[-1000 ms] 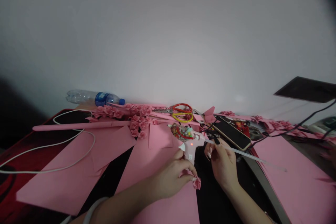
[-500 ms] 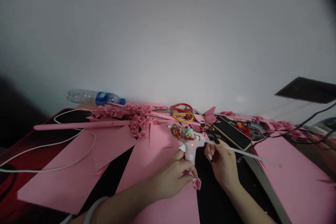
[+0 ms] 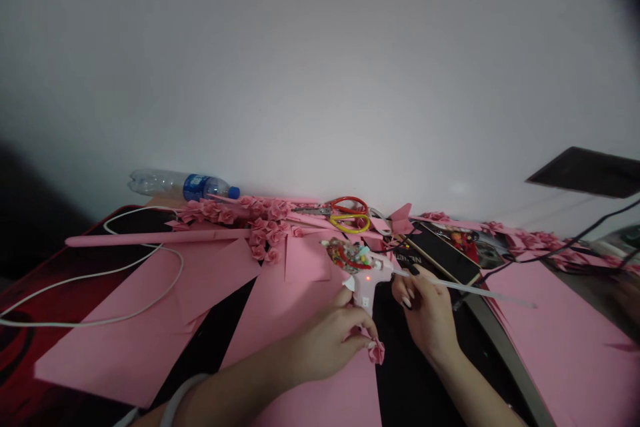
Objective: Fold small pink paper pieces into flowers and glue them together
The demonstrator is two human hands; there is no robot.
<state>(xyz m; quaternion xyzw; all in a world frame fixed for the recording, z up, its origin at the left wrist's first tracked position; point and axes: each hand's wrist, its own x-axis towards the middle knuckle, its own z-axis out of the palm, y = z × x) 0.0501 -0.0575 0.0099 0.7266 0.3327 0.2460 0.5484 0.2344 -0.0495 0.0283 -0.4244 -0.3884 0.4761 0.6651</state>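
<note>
– Glue gun point(image 3: 367, 277) first: where is it?
– Low and centre, between the 2 hands, over a bare strip of the black table point(image 3: 220, 337). It is pink plastic in a stubby pistol shape, with 1 red light glowing on its side and colourful bits stuck on top.
– Now sweep from the left.
– A white cable point(image 3: 125, 267), thin and round, loops over flat pink paper sheets point(image 3: 135, 320), which are matte and cut with sharp corners. Behind them a clear plastic bottle point(image 3: 183, 185) with a blue label and cap lies on its side by the wall. A long rolled paper tube point(image 3: 155, 239) lies across, and a cluster of folded paper roses point(image 3: 260, 227) sits at its right end. Further right lie scissors point(image 3: 350, 213) with red and yellow loop handles.
– And the hands?
– The left hand point(image 3: 325, 343) is curled nearly closed. Its thumb and fingertips pinch a small paper rose point(image 3: 376, 350) just below the gun's handle.
– The other?
– The right hand point(image 3: 427, 310) has its fingers pressed together. They pinch the glue stick point(image 3: 480, 292), a thin translucent rod running from the gun's back out to the right. Beyond it lie a glossy dark phone point(image 3: 443, 253) and a black cable point(image 3: 575, 240).
</note>
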